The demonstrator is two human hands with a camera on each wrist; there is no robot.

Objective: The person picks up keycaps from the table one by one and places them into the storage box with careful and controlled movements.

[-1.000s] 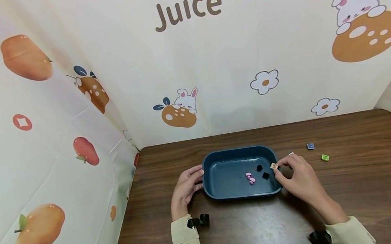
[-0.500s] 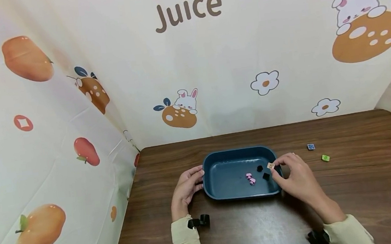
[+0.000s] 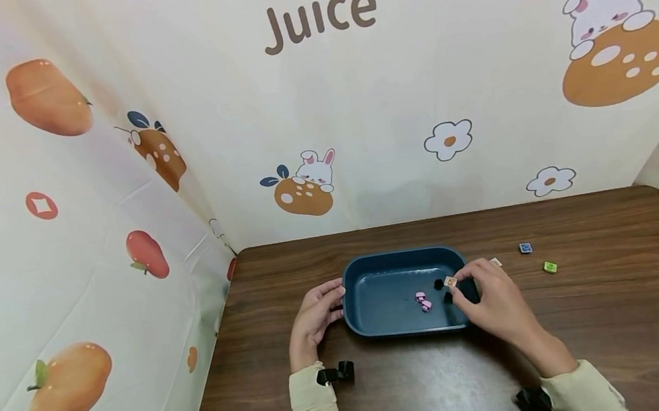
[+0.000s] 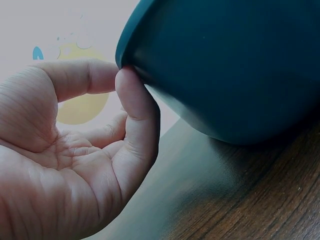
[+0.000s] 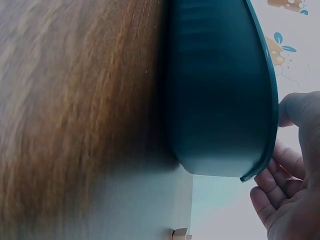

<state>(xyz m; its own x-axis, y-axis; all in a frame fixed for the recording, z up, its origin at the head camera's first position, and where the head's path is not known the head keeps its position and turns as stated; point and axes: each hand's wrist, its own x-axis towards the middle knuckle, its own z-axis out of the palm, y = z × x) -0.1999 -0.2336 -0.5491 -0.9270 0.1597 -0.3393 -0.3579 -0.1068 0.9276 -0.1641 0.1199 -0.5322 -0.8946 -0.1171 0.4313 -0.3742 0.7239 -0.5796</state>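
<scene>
A dark blue-green rectangular tray (image 3: 379, 298) rests on the wooden table. My left hand (image 3: 314, 319) pinches its left rim between thumb and finger, as the left wrist view shows with the tray wall (image 4: 225, 65). Over the tray's right end, my right hand (image 3: 499, 301) pinches a small cream square block (image 3: 450, 281) with an orange mark. In the right wrist view the tray's wall (image 5: 220, 100) hides that block. Inside the tray lie small pink pieces (image 3: 422, 302) and small black pieces (image 3: 439, 284), one partly hidden by the right thumb.
Right of the tray, a blue square block (image 3: 525, 248) and a green one (image 3: 550, 267) lie on the table (image 3: 622, 308). A whitish block (image 3: 496, 262) shows just behind the right hand. A printed cloth (image 3: 379, 105) hangs behind the table and along its left side.
My right hand has shifted left, bringing the cream block from the tray's right rim further over its inside. The whitish block behind that hand shows more now. My left hand stays put.
</scene>
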